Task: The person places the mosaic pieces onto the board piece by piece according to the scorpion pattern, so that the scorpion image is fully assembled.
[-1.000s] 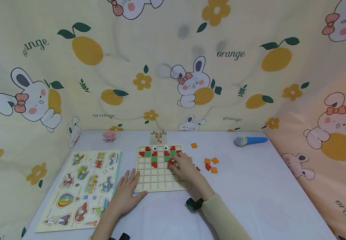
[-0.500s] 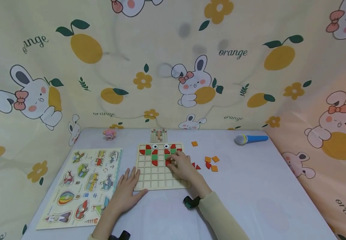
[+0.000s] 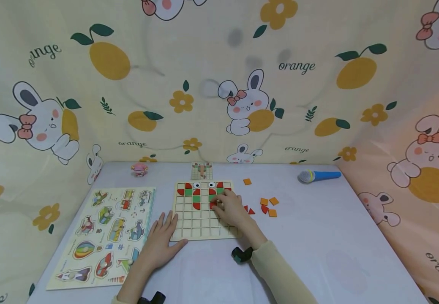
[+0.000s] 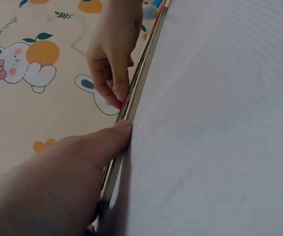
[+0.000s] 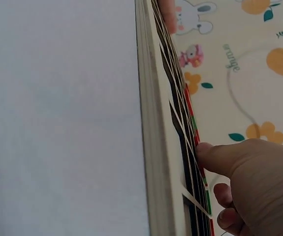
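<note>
A pale square grid board (image 3: 194,230) lies mid-table, with red, green and round eye tiles in its upper rows. My left hand (image 3: 163,236) rests along the board's left side, fingers straight and spread; in the left wrist view its thumb (image 4: 116,132) lies against the near edge. Over the right half of the grid, my right hand (image 3: 231,207) has curled fingers, its fingertips on a red tile (image 3: 212,206) set in a cell. The right wrist view shows the right thumb (image 5: 207,151) touching a red piece at the board's surface. The hand partly hides the tiles there.
Loose orange square tiles (image 3: 272,213) and red tiles (image 3: 251,211) lie right of the board. A picture card (image 3: 202,172) sits behind it. A peg puzzle board (image 3: 65,257) lies left, a pink toy (image 3: 139,169) back left, a blue microphone (image 3: 320,175) back right.
The right fingertips have shifted slightly left and settled over the red tile's cell. The left hand stays in place. The head view has tilted slightly.
</note>
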`<act>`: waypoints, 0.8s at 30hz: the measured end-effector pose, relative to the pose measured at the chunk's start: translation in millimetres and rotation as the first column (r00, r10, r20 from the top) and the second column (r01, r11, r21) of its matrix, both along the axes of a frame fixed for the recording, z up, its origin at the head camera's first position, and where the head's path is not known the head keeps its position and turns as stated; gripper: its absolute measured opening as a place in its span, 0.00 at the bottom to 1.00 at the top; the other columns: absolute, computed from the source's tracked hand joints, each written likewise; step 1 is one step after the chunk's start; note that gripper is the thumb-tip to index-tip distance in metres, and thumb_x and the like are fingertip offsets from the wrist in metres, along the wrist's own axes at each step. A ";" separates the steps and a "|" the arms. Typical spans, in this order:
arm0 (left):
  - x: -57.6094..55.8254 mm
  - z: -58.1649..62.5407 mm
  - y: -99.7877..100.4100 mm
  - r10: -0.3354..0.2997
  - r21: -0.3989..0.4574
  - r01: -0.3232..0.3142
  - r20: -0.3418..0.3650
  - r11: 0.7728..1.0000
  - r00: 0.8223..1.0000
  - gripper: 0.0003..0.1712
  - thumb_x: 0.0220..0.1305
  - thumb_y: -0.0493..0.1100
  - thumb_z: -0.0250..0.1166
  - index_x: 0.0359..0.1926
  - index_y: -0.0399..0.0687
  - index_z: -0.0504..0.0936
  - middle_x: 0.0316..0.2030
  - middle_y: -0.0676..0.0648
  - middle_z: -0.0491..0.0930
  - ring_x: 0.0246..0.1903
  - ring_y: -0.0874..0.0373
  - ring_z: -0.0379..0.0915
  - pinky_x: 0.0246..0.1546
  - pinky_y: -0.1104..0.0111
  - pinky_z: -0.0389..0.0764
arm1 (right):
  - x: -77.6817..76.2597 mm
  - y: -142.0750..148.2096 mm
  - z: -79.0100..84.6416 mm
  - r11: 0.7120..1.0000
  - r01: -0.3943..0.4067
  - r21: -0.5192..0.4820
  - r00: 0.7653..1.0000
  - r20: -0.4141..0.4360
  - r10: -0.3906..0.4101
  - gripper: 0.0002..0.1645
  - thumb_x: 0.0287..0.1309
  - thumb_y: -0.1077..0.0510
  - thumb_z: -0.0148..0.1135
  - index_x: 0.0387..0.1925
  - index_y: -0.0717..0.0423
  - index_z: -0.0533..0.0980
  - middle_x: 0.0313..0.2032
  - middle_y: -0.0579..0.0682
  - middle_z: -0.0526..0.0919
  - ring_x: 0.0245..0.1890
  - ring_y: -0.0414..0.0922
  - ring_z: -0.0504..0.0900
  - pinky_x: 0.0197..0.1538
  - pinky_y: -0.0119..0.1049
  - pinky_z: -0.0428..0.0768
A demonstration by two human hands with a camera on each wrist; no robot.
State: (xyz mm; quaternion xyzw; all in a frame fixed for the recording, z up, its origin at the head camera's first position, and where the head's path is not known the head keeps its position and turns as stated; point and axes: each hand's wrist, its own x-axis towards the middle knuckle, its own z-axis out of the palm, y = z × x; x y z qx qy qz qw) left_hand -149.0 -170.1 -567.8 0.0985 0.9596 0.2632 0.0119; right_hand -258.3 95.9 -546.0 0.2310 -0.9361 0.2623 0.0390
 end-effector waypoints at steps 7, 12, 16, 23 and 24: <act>-1.5 -2.6 -0.5 -0.002 -0.018 0.002 0.020 1.000 1.000 0.54 0.71 0.67 0.63 0.83 0.39 0.55 0.84 0.38 0.47 0.84 0.36 0.33 0.82 0.39 0.41 | 1.3 0.1 0.0 1.000 -0.005 -0.029 1.000 0.025 0.006 0.13 0.71 0.54 0.70 0.54 0.50 0.86 0.44 0.50 0.79 0.44 0.47 0.74 0.48 0.47 0.65; -1.8 -4.1 1.0 -0.006 -0.011 0.006 0.014 1.000 1.000 0.55 0.71 0.68 0.63 0.83 0.39 0.55 0.84 0.38 0.47 0.84 0.36 0.33 0.82 0.39 0.41 | 0.8 8.3 7.0 0.997 0.046 -0.070 0.996 0.078 -0.040 0.18 0.71 0.54 0.70 0.59 0.51 0.84 0.49 0.52 0.80 0.49 0.49 0.77 0.55 0.52 0.73; -1.6 -4.1 1.7 -0.006 -0.006 0.006 0.009 1.000 1.000 0.55 0.71 0.68 0.63 0.83 0.39 0.56 0.84 0.38 0.47 0.84 0.36 0.33 0.82 0.39 0.41 | -1.2 23.7 15.5 0.987 0.114 -0.117 0.990 0.092 -0.104 0.19 0.70 0.54 0.70 0.60 0.53 0.83 0.49 0.54 0.81 0.46 0.51 0.78 0.51 0.50 0.79; -1.3 -1.9 0.1 -0.003 -0.017 0.003 0.006 1.000 1.000 0.55 0.71 0.67 0.63 0.83 0.39 0.56 0.84 0.38 0.47 0.84 0.35 0.33 0.82 0.39 0.41 | -0.3 68.7 29.4 0.958 0.239 -0.161 0.969 0.096 -0.226 0.21 0.70 0.57 0.70 0.62 0.55 0.81 0.47 0.56 0.79 0.45 0.54 0.75 0.46 0.45 0.75; -1.4 -1.8 -0.1 -0.003 -0.019 0.003 0.008 1.000 1.000 0.55 0.71 0.68 0.63 0.83 0.39 0.56 0.84 0.38 0.47 0.84 0.35 0.33 0.82 0.39 0.41 | -0.1 77.0 30.4 0.953 0.253 -0.168 0.966 0.092 -0.240 0.22 0.70 0.57 0.70 0.62 0.56 0.81 0.47 0.57 0.80 0.45 0.54 0.75 0.46 0.44 0.75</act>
